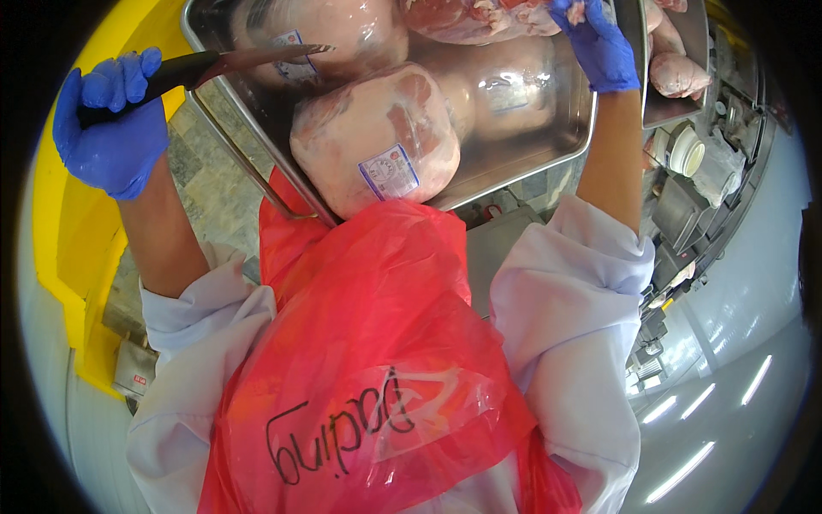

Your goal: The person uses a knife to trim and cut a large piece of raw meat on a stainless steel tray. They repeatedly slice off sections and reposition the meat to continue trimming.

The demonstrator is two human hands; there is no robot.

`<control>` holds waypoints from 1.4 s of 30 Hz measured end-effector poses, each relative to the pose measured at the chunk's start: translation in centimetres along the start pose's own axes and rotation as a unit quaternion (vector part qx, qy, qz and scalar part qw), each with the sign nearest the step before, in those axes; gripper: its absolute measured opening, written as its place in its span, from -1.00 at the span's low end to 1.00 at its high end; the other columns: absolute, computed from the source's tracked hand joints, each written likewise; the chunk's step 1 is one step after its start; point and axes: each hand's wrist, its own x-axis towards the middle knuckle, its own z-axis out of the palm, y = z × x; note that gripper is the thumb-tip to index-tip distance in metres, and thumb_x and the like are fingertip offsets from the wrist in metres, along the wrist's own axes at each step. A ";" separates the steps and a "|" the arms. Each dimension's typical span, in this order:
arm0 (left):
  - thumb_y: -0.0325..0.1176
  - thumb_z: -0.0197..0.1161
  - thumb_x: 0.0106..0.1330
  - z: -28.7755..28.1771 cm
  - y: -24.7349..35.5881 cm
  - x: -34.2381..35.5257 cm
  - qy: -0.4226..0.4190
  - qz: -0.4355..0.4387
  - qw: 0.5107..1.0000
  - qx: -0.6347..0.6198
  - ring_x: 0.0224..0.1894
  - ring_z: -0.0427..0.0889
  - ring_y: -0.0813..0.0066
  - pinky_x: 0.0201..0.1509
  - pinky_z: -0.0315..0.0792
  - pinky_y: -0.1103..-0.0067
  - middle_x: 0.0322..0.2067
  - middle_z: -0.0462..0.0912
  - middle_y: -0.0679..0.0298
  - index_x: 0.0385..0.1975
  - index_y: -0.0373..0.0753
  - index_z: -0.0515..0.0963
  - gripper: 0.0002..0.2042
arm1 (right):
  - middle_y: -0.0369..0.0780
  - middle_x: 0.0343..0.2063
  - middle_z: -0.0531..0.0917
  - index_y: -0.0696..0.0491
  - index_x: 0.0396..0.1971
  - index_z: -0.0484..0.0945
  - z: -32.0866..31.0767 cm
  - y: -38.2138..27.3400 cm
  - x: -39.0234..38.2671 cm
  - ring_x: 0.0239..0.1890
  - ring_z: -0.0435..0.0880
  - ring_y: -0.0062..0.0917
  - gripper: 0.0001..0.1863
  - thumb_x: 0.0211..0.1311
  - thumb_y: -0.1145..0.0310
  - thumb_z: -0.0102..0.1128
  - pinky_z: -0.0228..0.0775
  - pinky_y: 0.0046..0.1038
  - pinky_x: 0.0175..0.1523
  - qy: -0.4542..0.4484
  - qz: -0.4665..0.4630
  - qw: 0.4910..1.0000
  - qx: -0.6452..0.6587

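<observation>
My gloved left hand (111, 137) grips the handle of a black knife (184, 70), its blade pointing right over a steel tray (522, 167). Inside are several plastic-wrapped meat cuts: a large labelled one (372, 128) in front, one at upper left (321, 30), another behind at right (505, 81). More red meat (467, 17) lies along the back. At the tray's upper right, my gloved right hand (599, 56) has its fingers closed around a small pink piece of meat (575, 13), beside that red meat.
A second tray with meat pieces (676, 73) adjoins at upper right. A yellow bin (68, 240) stands at left. Containers (685, 150) and a plastic bag (719, 176) sit at right. A red plastic apron (360, 317) covers my front, reaching the tray's near edge.
</observation>
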 end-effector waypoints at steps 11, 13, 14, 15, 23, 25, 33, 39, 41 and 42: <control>-0.19 -0.04 0.46 -0.9 -0.3 0.7 -0.040 -0.010 0.999 -0.019 -0.43 0.33 0.32 0.02 0.27 0.24 -0.59 0.34 0.31 -0.64 -0.10 0.32 -0.65 | -0.15 -0.12 0.78 0.12 0.04 0.70 -0.8 -3.5 -6.7 -0.07 0.70 -0.49 -0.40 0.24 -0.09 0.42 0.48 -0.41 0.09 0.041 0.168 0.715 -0.678; -0.19 -0.05 0.47 -0.6 -0.5 0.8 -0.036 -0.021 0.998 -0.049 -0.43 0.33 0.31 0.01 0.28 0.24 -0.60 0.33 0.31 -0.64 -0.10 0.31 -0.65 | -0.17 -0.10 0.77 0.12 0.09 0.68 -1.1 -3.6 -5.1 -0.08 0.69 -0.58 -0.42 0.25 -0.01 0.46 0.50 -0.47 0.07 0.109 0.083 0.735 -0.664; -0.20 -0.02 0.46 -0.1 -0.6 0.6 -0.012 -0.014 0.999 -0.027 -0.43 0.32 0.33 0.02 0.27 0.25 -0.60 0.32 0.32 -0.65 -0.09 0.30 -0.65 | -0.17 -0.12 0.78 0.13 0.06 0.70 -0.9 -3.2 -4.0 -0.10 0.70 -0.58 -0.45 0.23 0.02 0.47 0.51 -0.49 0.07 0.096 0.003 0.735 -0.671; -0.21 0.01 0.45 0.9 -0.9 0.3 0.012 -0.005 1.000 -0.008 -0.44 0.32 0.34 0.03 0.27 0.26 -0.61 0.30 0.34 -0.66 -0.08 0.28 -0.65 | -0.17 -0.14 0.79 0.15 0.02 0.72 -0.1 -2.9 -2.7 -0.11 0.71 -0.59 -0.47 0.22 0.04 0.49 0.52 -0.51 0.07 0.083 -0.078 0.727 -0.677; -0.20 0.00 0.47 0.2 -0.6 0.0 -0.005 -0.022 0.999 -0.030 -0.44 0.32 0.38 0.01 0.24 0.31 -0.62 0.33 0.36 -0.66 -0.08 0.30 -0.63 | -0.08 -0.20 0.73 -0.06 -0.42 0.78 7.7 2.4 4.4 -0.10 0.72 -0.18 -0.54 -0.02 -0.18 0.30 0.55 -0.23 0.05 0.187 -0.093 0.550 -0.809; -0.20 -0.01 0.48 0.4 -0.3 -0.5 0.010 -0.012 1.000 -0.023 -0.44 0.32 0.39 0.01 0.24 0.31 -0.62 0.34 0.36 -0.66 -0.08 0.31 -0.63 | -0.08 -0.18 0.73 -0.07 -0.42 0.79 9.4 2.4 3.8 -0.10 0.73 -0.19 -0.57 0.01 -0.14 0.28 0.56 -0.23 0.04 0.210 -0.089 0.538 -0.812; -0.22 -0.02 0.47 -0.7 -1.3 -0.6 0.056 -0.001 0.998 -0.011 -0.45 0.29 0.35 -0.02 0.24 0.30 -0.62 0.29 0.34 -0.67 -0.09 0.27 -0.63 | -0.08 -0.28 0.78 -0.09 -0.38 0.81 8.3 2.8 6.1 -0.17 0.77 -0.15 -0.67 0.15 0.03 0.18 0.60 -0.19 -0.02 0.221 -0.026 0.530 -0.818; -0.22 -0.05 0.48 0.5 -2.0 -0.7 0.016 -0.012 0.999 -0.026 -0.46 0.25 0.38 -0.04 0.22 0.32 -0.62 0.25 0.35 -0.66 -0.08 0.25 -0.63 | -0.03 -0.31 0.77 -0.05 -0.38 0.81 5.9 2.6 8.6 -0.24 0.79 -0.13 -0.72 0.20 0.14 0.16 0.64 -0.17 -0.10 0.176 -0.053 0.487 -0.854; -0.22 -0.06 0.48 1.4 -2.3 -0.7 -0.011 -0.017 0.999 -0.035 -0.46 0.24 0.39 -0.04 0.21 0.33 -0.62 0.24 0.36 -0.66 -0.07 0.25 -0.63 | -0.03 -0.33 0.77 -0.05 -0.41 0.81 6.3 1.4 8.4 -0.25 0.79 -0.13 -0.73 0.19 0.16 0.18 0.64 -0.19 -0.11 0.136 -0.045 0.478 -0.867; -0.21 -0.07 0.48 2.2 -2.5 -0.7 -0.027 -0.020 0.999 -0.041 -0.46 0.24 0.39 -0.03 0.21 0.33 -0.62 0.24 0.37 -0.66 -0.06 0.24 -0.63 | -0.03 -0.34 0.77 -0.04 -0.43 0.81 5.8 1.5 8.7 -0.25 0.78 -0.13 -0.74 0.17 0.17 0.19 0.64 -0.19 -0.11 0.161 -0.053 0.488 -0.856</control>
